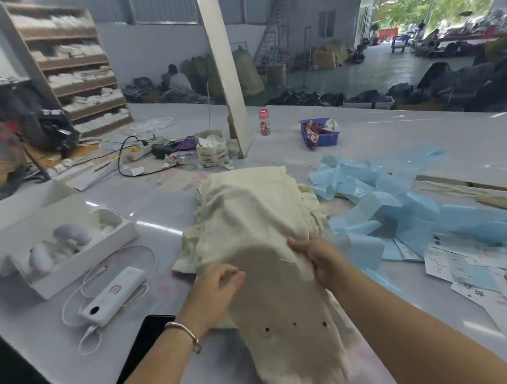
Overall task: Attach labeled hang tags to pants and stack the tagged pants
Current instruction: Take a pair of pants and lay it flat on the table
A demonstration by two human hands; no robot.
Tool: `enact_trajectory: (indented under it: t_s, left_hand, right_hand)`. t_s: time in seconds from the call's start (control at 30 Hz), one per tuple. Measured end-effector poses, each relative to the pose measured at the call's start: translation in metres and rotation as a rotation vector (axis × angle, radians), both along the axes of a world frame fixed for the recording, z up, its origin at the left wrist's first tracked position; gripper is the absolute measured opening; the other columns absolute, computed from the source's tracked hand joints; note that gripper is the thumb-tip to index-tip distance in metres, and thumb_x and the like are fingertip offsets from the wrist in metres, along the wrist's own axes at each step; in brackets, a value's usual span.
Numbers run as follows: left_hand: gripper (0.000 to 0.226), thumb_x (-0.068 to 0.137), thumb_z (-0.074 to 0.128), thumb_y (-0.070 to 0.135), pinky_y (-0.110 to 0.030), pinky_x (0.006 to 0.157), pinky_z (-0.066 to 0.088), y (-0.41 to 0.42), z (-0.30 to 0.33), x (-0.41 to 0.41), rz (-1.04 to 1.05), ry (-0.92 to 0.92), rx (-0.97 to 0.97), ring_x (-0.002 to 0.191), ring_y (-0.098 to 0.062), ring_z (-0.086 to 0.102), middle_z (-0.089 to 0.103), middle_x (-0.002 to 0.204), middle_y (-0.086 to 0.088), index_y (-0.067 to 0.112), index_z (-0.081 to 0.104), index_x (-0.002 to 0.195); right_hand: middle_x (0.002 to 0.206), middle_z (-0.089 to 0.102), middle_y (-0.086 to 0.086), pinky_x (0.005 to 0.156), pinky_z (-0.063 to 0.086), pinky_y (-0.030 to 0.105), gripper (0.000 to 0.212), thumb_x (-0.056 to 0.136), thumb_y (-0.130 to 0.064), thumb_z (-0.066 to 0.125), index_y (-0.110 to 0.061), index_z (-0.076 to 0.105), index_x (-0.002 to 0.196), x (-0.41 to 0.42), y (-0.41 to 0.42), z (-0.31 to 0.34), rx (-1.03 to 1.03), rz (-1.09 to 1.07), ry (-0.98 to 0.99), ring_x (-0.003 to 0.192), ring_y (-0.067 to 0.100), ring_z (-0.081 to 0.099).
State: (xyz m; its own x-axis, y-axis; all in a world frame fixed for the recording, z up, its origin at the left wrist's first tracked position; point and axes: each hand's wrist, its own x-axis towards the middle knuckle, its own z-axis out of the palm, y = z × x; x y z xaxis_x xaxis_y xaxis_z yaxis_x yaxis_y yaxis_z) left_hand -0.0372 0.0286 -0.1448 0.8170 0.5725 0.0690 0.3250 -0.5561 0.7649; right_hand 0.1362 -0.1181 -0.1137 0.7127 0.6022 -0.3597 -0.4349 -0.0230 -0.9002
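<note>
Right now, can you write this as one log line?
left hand: touches cream pants | right hand: grips pants edge | hang tag: none visible

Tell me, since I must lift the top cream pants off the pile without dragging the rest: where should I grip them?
Probably at the near end of the top cream pants, coming from the person's own side. That end overhangs the pile toward the table edge, so the cloth hangs free there. The right hand already grips the right edge; the left hand rests opposite.
</note>
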Motion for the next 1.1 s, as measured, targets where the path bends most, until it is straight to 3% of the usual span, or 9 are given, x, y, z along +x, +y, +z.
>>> enact_trajectory:
  t_s: [0.1,0.2,0.27,0.33,0.43,0.57,0.7,0.9,1.1]
  left_hand:
    - [0.047,0.091,0.061,0.044,-0.038,0.098,0.044,0.042,0.000,0.009,0.359,-0.056,-0.133,0.112,-0.031,0.057,0.061,0.116,-0.014,0.004,0.063,0.116]
    - [0.086,0.074,0.061,0.073,-0.038,0.076,0.049,0.059,0.006,0.014,0.374,-0.115,-0.733,0.088,-0.029,0.058,0.058,0.100,-0.012,0.007,0.053,0.129]
    - [0.074,0.078,0.065,0.060,-0.037,0.063,0.055,0.054,0.001,0.016,0.335,-0.143,-1.216,0.080,-0.030,0.062,0.059,0.096,-0.015,0.003,0.047,0.121]
    - [0.043,0.081,0.070,0.040,-0.022,0.043,0.048,0.045,-0.010,0.016,0.318,-0.107,-1.390,0.056,-0.020,0.060,0.058,0.073,-0.010,0.005,0.053,0.098]
    - [0.021,0.088,0.067,0.021,-0.011,0.029,0.026,0.033,-0.029,0.014,0.327,-0.070,-1.378,0.031,-0.006,0.039,0.051,0.049,0.003,0.016,0.057,0.070]
    - [0.011,0.075,0.066,0.013,-0.021,0.056,0.042,0.037,-0.034,-0.001,0.308,-0.202,-1.293,0.063,-0.009,0.056,0.065,0.072,0.003,0.019,0.068,0.085]
    - [0.039,0.054,0.067,0.012,-0.031,0.078,0.043,0.049,-0.029,-0.013,0.187,-0.346,-1.321,0.080,-0.017,0.062,0.070,0.086,0.000,0.022,0.071,0.091]
    - [0.042,0.081,0.071,0.031,-0.037,0.081,0.056,0.054,-0.019,-0.037,-0.178,-0.216,-1.402,0.103,-0.028,0.068,0.068,0.119,-0.013,0.012,0.070,0.118]
    - [0.041,0.071,0.078,0.013,-0.031,0.072,0.058,0.023,-0.013,-0.050,-0.071,-0.158,-1.206,0.096,-0.025,0.071,0.071,0.110,-0.015,0.004,0.072,0.110]
  right_hand:
    - [0.092,0.074,0.015,0.067,0.058,0.034,0.034,0.072,-0.005,0.077,-0.006,0.069,0.105,-0.014,-0.040,0.006,0.189,0.132,0.003,0.079,0.027,0.071]
    - [0.113,0.065,0.027,0.089,0.051,0.042,0.046,0.080,-0.017,0.071,0.007,0.062,0.118,-0.029,-0.090,-0.008,0.440,0.354,0.027,0.104,0.036,0.065]
    - [0.142,0.044,0.027,0.112,0.028,0.042,0.050,0.102,-0.026,0.039,0.007,0.038,0.140,-0.036,-0.107,-0.020,0.607,0.251,0.026,0.133,0.034,0.043]
    - [0.133,0.056,0.020,0.105,0.040,0.030,0.054,0.098,-0.041,0.048,0.003,0.057,0.129,-0.037,-0.093,-0.014,0.545,0.177,0.133,0.126,0.020,0.053]
    - [0.086,0.076,-0.004,0.059,0.055,0.018,0.032,0.093,-0.037,0.055,-0.027,0.080,0.075,-0.019,-0.063,-0.004,0.288,0.026,0.156,0.079,0.006,0.072]
    - [0.100,0.073,0.014,0.088,0.054,0.043,0.042,0.068,-0.020,0.075,-0.006,0.072,0.107,-0.009,-0.041,-0.008,-0.085,0.176,0.212,0.085,0.030,0.069]
    - [0.091,0.073,0.017,0.069,0.057,0.036,0.040,0.065,-0.007,0.074,0.000,0.069,0.105,-0.012,-0.045,-0.004,-0.045,0.231,0.104,0.074,0.028,0.071]
    - [0.100,0.072,0.018,0.073,0.057,0.036,0.053,0.057,-0.017,0.085,0.000,0.072,0.105,-0.019,-0.090,0.000,0.184,0.515,0.156,0.090,0.029,0.071]
    - [0.102,0.071,0.020,0.065,0.059,0.034,0.044,0.073,-0.013,0.072,0.007,0.066,0.113,-0.040,-0.088,0.007,-0.004,0.234,0.086,0.084,0.029,0.072]
